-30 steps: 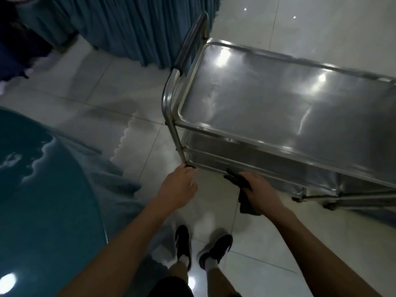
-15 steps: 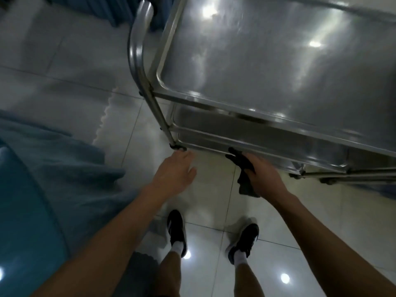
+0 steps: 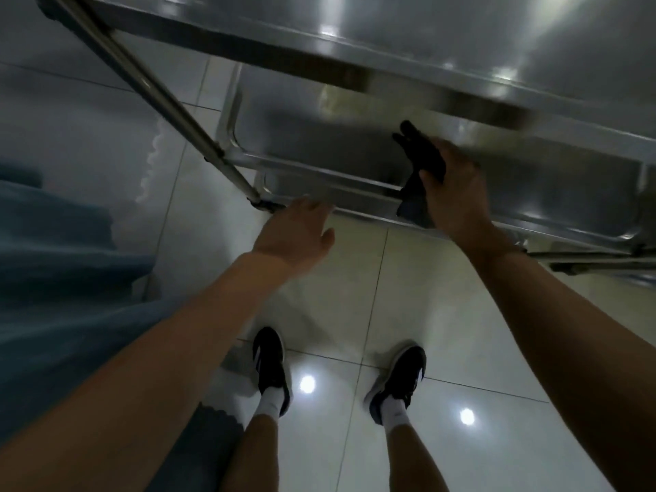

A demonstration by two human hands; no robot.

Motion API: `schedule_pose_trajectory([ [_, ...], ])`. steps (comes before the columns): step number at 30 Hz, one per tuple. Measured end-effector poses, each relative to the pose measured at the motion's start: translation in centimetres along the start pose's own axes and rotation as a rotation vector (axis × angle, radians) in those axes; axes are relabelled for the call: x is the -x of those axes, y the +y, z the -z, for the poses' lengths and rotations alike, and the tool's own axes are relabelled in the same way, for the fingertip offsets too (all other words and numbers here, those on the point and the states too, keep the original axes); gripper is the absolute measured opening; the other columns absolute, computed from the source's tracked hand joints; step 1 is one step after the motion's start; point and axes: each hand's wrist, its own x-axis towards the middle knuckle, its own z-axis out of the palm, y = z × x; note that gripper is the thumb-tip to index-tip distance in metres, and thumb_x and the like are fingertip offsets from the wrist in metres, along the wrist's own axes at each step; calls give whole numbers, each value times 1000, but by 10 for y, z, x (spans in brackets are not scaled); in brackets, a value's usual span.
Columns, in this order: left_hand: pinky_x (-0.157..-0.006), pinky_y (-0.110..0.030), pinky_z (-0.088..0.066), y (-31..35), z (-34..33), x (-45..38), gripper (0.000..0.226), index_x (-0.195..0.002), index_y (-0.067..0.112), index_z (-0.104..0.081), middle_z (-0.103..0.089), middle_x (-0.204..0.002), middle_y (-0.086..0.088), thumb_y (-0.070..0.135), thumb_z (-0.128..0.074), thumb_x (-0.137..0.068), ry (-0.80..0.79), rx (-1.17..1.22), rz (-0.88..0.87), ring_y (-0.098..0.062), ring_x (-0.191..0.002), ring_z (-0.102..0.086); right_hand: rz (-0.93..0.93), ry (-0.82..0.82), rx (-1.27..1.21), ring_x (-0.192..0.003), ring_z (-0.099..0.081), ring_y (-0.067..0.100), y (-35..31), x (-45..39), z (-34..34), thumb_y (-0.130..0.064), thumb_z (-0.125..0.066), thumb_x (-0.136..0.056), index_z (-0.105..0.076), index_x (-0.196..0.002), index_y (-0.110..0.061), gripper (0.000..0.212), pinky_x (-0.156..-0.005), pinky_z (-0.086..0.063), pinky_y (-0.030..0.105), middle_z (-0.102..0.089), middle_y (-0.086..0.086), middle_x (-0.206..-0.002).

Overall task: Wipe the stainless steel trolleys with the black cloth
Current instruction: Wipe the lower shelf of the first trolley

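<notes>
A stainless steel trolley (image 3: 319,172) fills the upper half of the head view, its top tray above and a lower shelf beneath. My right hand (image 3: 456,188) grips the black cloth (image 3: 420,161) and holds it against the lower shelf and its front rail. The cloth's lower end hangs over that rail. My left hand (image 3: 296,230) hovers with relaxed fingers just in front of the shelf's near left corner, beside the slanted trolley leg (image 3: 170,108), holding nothing. The picture is blurred by motion.
Glossy pale floor tiles (image 3: 355,285) lie under me, with my two black shoes (image 3: 269,367) close to the trolley. A blue cloth-covered surface (image 3: 53,296) stands at my left. More metal framing (image 3: 603,261) shows low at the right.
My view has dropped lower and closer to the trolley. My right hand has carried the cloth from the front rail up onto the lower shelf. My left hand has stayed near the corner.
</notes>
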Motion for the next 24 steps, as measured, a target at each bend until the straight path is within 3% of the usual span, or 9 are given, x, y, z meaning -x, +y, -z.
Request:
schedule_pose_trajectory([
  [3,-107,-37,-36,-5,-12,-12,51,-148,19,-39,-43,-149,-7,33,-46,-99,89,-23,-21,-23,-142,-32,-17,-36,-30,-124,-56,25,9,-20,-20,-12,-60,-96,-50,-142,-16,47,-103,-47,33,-58,8,-138],
  [7,-104,-33,-37,-12,-22,-26,48,-145,21,-43,-45,-147,-4,30,-46,-99,137,-18,-7,-20,-140,-34,-29,-122,2,-138,-44,28,21,-27,-56,-17,-58,-100,-43,-149,-14,52,-116,-36,37,-47,11,-150],
  [10,-106,-34,-36,-18,-26,-32,46,-144,22,-44,-45,-147,-2,30,-45,-99,145,-16,-19,-18,-143,-30,22,-185,73,-151,-22,26,32,-23,-79,-23,-50,-104,-34,-154,-14,53,-123,-20,41,-31,9,-161],
  [15,-108,-36,-35,-25,-34,-41,43,-141,22,-46,-46,-145,0,29,-46,-98,156,-21,-74,-17,-144,-28,91,-182,359,-154,10,18,47,-16,-108,-43,-19,-107,-8,-160,-21,58,-124,6,42,2,2,-168],
  [24,-112,-43,-33,-35,-38,-77,40,-134,16,-54,-49,-144,-1,23,-50,-94,205,-54,-243,-20,-145,-27,44,-123,442,-153,17,20,41,-37,-118,-42,-18,-107,0,-160,-21,60,-124,6,46,11,2,-167],
])
